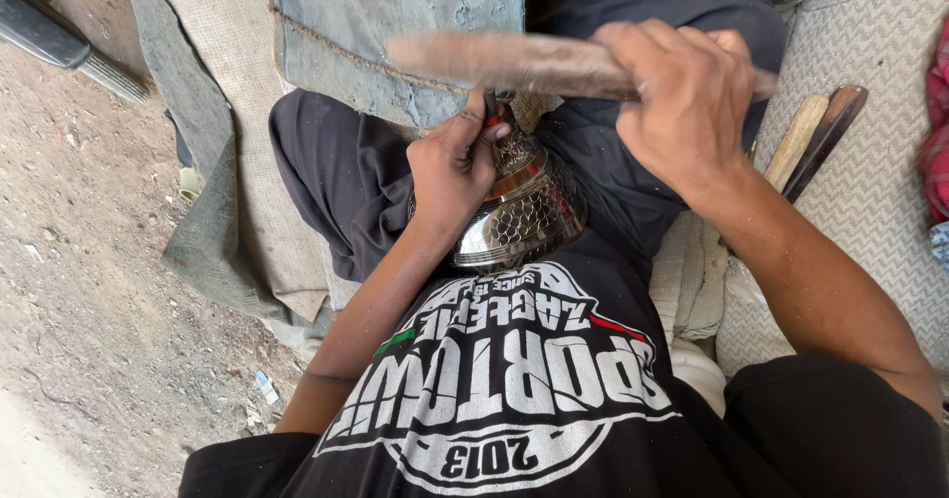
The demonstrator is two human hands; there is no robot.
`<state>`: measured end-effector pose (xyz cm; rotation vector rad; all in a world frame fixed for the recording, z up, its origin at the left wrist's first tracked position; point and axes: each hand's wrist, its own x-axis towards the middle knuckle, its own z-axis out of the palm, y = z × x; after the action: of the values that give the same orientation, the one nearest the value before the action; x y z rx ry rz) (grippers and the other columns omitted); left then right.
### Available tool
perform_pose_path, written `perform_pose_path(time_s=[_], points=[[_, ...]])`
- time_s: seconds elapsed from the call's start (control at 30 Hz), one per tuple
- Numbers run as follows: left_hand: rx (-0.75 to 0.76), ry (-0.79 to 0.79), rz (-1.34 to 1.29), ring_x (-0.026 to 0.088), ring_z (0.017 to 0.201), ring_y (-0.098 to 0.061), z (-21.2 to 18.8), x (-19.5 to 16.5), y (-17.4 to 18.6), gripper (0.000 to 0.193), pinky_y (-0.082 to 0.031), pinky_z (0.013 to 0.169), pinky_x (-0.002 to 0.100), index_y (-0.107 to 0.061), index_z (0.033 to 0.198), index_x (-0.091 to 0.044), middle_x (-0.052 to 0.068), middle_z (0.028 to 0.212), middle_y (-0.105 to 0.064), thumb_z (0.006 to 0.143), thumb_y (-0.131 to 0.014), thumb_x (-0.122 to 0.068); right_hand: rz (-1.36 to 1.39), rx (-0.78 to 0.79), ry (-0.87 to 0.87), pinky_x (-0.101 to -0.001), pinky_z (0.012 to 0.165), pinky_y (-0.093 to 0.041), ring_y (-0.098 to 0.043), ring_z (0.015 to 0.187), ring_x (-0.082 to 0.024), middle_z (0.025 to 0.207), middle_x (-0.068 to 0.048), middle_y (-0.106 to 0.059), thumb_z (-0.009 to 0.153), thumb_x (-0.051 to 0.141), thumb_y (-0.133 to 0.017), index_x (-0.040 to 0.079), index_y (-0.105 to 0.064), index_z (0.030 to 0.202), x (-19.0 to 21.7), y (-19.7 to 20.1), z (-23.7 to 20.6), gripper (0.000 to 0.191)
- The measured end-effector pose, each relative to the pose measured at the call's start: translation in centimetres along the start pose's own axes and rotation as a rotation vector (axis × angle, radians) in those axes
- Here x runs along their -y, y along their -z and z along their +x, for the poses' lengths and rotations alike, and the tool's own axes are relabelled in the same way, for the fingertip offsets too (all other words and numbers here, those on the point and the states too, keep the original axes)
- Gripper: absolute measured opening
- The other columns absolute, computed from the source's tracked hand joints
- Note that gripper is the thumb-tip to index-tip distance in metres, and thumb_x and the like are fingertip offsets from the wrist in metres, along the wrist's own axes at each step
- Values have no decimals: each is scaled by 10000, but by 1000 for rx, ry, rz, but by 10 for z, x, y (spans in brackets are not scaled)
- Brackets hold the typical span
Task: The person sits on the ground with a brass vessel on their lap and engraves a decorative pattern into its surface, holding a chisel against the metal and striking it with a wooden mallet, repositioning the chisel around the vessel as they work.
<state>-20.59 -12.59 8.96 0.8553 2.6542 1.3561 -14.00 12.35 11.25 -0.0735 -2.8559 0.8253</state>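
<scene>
At the centre of the frame a shiny metal vessel [524, 207] with a hammered, scale-like pattern rested in the seated person's lap. The left hand [453, 167] lay on its top, fingers pinched around a small dark punch [490, 106] held upright against the metal. The right hand [687, 103], upper right, had its fingers closed around a wooden mallet [494, 61], blurred across the top. Two wooden-handled tools [813, 134] lay on the patterned mat [880, 211] at right.
</scene>
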Motion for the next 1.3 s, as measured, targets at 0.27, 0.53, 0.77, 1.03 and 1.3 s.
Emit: perform_pose_path(time_s=[0.27,0.53,0.77,1.03,1.3], points=[[2,27,-16,186,787,-782,2,-3,3,466,-591,713,295,-666,1318,-33,181,829,-666,873,-731,90,-52,-54,4,-409,794,-437,-700,859,-232,957,-50,-731,808,-63,-704,110,-688,1166,10,-1,1,398],[-63,-30,-178,177,974,-783,1,1,14,400,-610,867,308,-642,1309,-6,176,1039,-756,928,-708,94,-277,-22,61,-393,751,-401,-666,742,-184,862,-17,-702,848,-43,-695,101,-717,1109,11,19,6,299],[-46,7,-184,181,1027,-790,-2,9,14,193,-620,890,270,-662,1092,27,168,939,-740,934,-738,106,407,-97,-47,-346,801,-532,-713,970,-172,1073,-54,-706,932,-25,-710,55,-607,1246,29,25,23,340],[9,116,-165,147,789,-769,-4,11,18,409,-580,743,261,-668,1278,44,158,908,-760,879,-736,99,518,-66,-156,-350,793,-502,-700,907,-135,982,13,-685,935,1,-691,94,-571,1173,44,14,24,283],[-15,46,-225,119,834,-769,-7,20,26,584,-598,839,237,-558,1452,-50,110,980,-785,914,-749,77,-170,5,77,-402,835,-394,-669,827,-217,868,-16,-667,843,-76,-640,104,-683,1169,31,23,19,374]])
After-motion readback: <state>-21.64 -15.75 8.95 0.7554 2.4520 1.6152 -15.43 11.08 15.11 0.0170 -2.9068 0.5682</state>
